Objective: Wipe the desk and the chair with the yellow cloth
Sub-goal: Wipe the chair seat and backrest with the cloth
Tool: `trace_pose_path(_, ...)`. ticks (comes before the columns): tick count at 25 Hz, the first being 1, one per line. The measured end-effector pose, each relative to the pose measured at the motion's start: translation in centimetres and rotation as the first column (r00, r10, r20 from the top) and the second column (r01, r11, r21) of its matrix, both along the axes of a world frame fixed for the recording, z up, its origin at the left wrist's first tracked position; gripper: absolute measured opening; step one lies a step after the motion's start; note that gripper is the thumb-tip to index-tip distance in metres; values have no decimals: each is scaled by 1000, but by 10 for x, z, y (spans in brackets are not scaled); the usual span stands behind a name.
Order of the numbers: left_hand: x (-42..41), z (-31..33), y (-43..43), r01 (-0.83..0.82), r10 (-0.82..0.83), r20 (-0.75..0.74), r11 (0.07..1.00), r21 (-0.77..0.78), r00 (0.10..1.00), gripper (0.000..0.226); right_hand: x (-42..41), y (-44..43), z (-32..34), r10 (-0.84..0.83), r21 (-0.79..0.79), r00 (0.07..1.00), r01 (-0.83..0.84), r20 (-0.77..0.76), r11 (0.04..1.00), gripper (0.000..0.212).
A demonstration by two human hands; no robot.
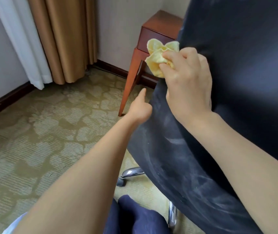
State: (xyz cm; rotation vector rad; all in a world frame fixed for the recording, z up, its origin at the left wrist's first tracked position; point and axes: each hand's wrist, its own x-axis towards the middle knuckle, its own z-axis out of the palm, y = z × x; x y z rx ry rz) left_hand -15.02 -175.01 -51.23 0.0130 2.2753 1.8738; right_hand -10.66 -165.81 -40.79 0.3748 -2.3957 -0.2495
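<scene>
A dark leather chair (236, 81) fills the right side, its back marked with pale dusty streaks. My right hand (189, 81) grips the bunched yellow cloth (158, 56) and holds it against the chair's left edge. My left hand (140, 107) holds the same edge lower down; the thumb shows in front and the fingers are hidden behind the chair. The wooden desk (155, 31) stands behind the chair against the wall, with only its left end and one slanted leg in view.
Patterned green carpet (41, 132) spreads to the left. Tan and white curtains (58, 39) hang at the back left. The chair's chrome base (131, 173) shows beneath the seat, and my knees in dark trousers (134, 217) sit at the bottom.
</scene>
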Motion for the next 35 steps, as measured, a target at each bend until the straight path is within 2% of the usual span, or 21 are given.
trace_pose_path(3,-13,-23,2,68,-71,45,995,70,996,76,-23,-14,-12,-27,79,998,23,59,997,37)
trace_pose_path(6,-17,-42,0,12,-14,18,992,124,1000,67,-27,-16,-40,-18,368,989,-37,144,929,26)
trace_pose_path(8,-15,-52,-2,-16,10,33,986,164,999,62,-23,-11,-65,-43,461,973,-68,227,885,26)
trace_pose_path(11,-8,-65,-2,-27,21,50,991,131,999,58,-11,3,-94,-18,513,949,-154,313,844,30)
trace_pose_path(16,10,-61,1,-4,-9,84,988,155,996,79,30,57,-121,35,568,908,-291,418,770,30)
trace_pose_path(20,14,-57,-1,11,-16,67,998,63,998,82,79,98,-124,-17,583,837,-366,547,725,27)
trace_pose_path(22,16,-56,-1,45,-48,46,997,62,998,83,93,111,-113,-2,535,854,-324,521,780,29)
trace_pose_path(25,16,-57,-3,94,-96,33,994,63,995,82,91,106,-84,84,336,927,-216,365,917,33)
trace_pose_path(27,18,-56,-6,97,-98,23,994,44,995,85,75,87,-58,134,243,963,-191,234,951,38)
trace_pose_path(29,20,-55,-7,86,-87,11,995,54,996,86,52,61,-27,127,296,990,-140,62,945,48)
trace_pose_path(31,20,-56,-6,89,-90,11,994,59,996,87,28,40,-6,82,319,995,-58,-62,946,46)
trace_pose_path(35,16,-59,-7,146,-148,76,989,37,986,90,-8,-1,5,-46,420,991,93,-122,903,28)
